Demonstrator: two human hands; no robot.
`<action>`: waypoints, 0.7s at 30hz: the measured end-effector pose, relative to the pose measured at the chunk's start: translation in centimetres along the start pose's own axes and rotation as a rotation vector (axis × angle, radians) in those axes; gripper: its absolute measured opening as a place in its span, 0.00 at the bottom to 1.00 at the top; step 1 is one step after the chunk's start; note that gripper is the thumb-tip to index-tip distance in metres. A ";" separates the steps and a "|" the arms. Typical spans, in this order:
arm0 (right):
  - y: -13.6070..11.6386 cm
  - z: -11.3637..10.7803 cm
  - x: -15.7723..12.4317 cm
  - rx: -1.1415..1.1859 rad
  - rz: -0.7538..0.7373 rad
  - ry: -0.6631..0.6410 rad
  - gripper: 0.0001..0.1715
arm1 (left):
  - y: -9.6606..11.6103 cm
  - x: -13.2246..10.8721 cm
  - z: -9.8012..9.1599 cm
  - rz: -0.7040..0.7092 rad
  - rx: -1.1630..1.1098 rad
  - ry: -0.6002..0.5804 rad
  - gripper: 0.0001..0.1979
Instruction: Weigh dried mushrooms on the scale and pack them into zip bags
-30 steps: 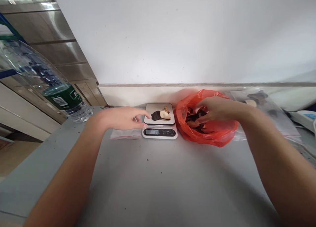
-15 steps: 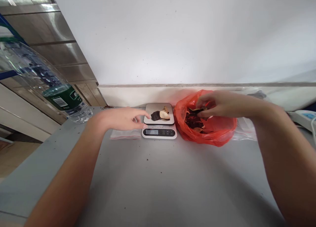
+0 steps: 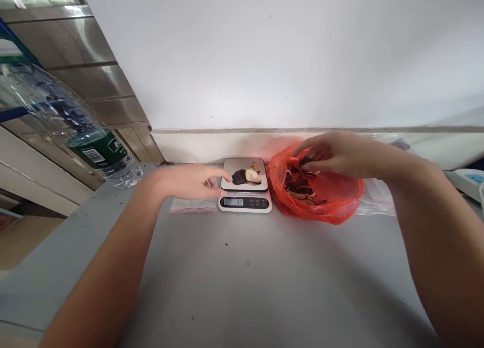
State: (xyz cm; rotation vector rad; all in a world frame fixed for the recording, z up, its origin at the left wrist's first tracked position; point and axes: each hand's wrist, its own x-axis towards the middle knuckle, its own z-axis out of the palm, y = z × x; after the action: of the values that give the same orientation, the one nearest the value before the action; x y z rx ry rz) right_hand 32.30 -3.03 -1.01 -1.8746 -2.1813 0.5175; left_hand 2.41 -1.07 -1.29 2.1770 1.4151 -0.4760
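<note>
My left hand (image 3: pixel 189 180) is open at the left side of a small digital kitchen scale (image 3: pixel 245 205). Its thumb and forefinger are apart, with the fingertips at the edge of the weighing plate. On that plate lie a dark dried slice (image 3: pixel 238 177) and pale dried slices (image 3: pixel 252 175). The lit display is too small to read surely. My right hand (image 3: pixel 325 154) reaches into an open red plastic bag (image 3: pixel 335 207), its thumb and fingers bent around a dark dried piece. More brown dried slices (image 3: pixel 300 186) lie in the bag below the fingers.
Clear zip bags lie flat left of the scale (image 3: pixel 194 205) and right of the red bag (image 3: pixel 376 199). A large plastic bottle (image 3: pixel 98 146) with a green label stands at the left. A white wall (image 3: pixel 264 60) rises behind the grey table (image 3: pixel 242 287). A white device (image 3: pixel 469 181) sits far right.
My right hand has risen slightly within the red bag, and its forefinger has spread left. More slices show beneath it. My left hand and the slices on the scale have stayed put.
</note>
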 end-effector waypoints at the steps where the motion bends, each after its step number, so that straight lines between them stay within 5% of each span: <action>1: -0.6 0.0 -0.2 0.050 -0.005 0.010 0.09 | 0.0 0.0 0.0 0.002 0.002 0.002 0.33; 9: -5.4 3.6 1.7 0.110 -0.070 0.244 0.02 | -0.1 -0.2 0.0 0.007 -0.009 0.002 0.34; 15: -6.5 7.3 3.7 -0.046 -0.121 0.129 0.12 | -0.3 0.0 0.1 0.016 0.012 0.020 0.33; 21: -5.5 5.8 2.9 0.098 -0.203 0.220 0.12 | -0.5 0.4 0.2 0.004 0.007 0.029 0.32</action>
State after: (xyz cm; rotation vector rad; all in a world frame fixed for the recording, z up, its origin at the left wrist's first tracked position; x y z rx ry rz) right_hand 24.58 -1.62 -4.32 -1.5582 -2.1267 0.3539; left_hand 2.13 -0.77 -1.78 2.2000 1.4264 -0.4511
